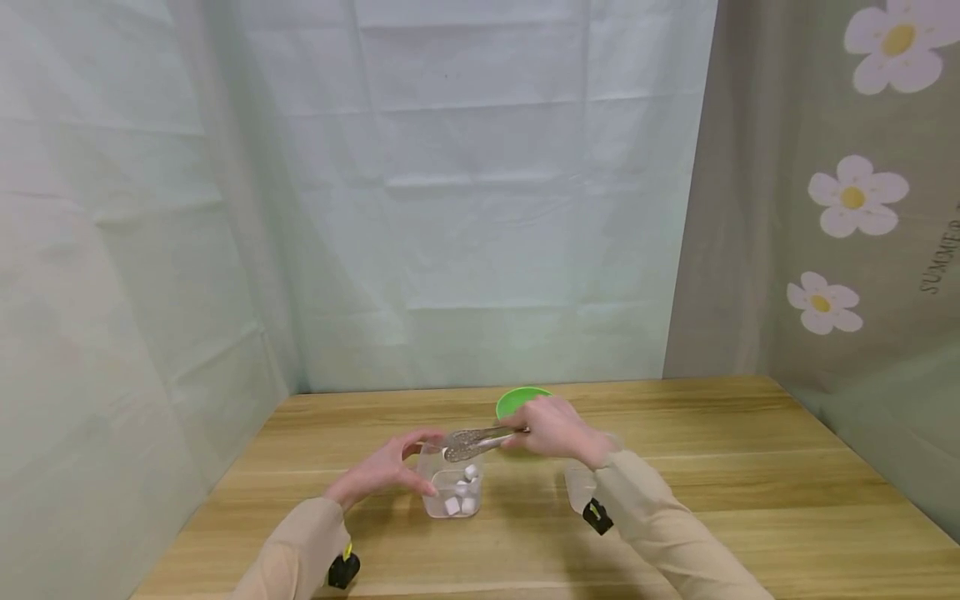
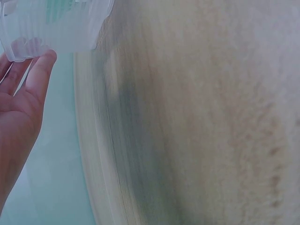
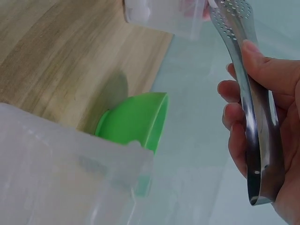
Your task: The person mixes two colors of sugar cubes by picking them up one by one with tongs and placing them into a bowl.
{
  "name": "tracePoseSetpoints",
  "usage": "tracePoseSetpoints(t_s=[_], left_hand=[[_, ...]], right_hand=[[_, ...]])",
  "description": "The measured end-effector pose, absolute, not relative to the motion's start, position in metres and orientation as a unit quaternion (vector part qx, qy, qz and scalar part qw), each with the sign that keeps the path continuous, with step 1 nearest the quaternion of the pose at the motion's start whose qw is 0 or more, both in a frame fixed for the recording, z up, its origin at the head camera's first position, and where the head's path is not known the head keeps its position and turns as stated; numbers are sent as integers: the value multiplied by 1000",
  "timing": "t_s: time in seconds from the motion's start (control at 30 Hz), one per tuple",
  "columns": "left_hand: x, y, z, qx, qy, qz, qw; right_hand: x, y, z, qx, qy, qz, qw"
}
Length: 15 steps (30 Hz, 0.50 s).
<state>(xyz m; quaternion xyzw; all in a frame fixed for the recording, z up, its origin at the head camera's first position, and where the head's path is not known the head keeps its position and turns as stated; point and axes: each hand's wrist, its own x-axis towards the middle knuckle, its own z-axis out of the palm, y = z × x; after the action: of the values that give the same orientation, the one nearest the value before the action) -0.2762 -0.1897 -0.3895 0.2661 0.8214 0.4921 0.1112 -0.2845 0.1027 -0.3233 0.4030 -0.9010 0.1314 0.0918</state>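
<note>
My left hand [image 1: 386, 471] holds a clear plastic container [image 1: 433, 505] by its side, thumb in front and fingers behind. Several white cubes [image 1: 468, 505] lie in it, mostly towards its right side. The left wrist view shows fingertips against the wall of the same container [image 2: 70, 33]. Metal tongs [image 1: 480, 442] are gripped in my right hand [image 1: 555, 429], their perforated ends over the container's rim. In the right wrist view, thumb and fingers wrap the arms of the tongs [image 3: 255, 136]. A small white patch shows at the tips; I cannot tell whether it is a held cube.
A green bowl [image 1: 516, 402] stands behind my right hand. Another clear container [image 1: 579, 487] sits on the wooden table [image 1: 750, 500], partly hidden by the right forearm. Curtains hang behind the table and at both sides.
</note>
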Motion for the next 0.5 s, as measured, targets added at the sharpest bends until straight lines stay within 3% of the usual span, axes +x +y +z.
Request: tracePoseSetpoints(t_s=[0.5], left_hand=[[-275, -190, -388, 279, 808, 505, 116]], right_hand=[[-290, 144, -308, 359, -907, 182, 125]])
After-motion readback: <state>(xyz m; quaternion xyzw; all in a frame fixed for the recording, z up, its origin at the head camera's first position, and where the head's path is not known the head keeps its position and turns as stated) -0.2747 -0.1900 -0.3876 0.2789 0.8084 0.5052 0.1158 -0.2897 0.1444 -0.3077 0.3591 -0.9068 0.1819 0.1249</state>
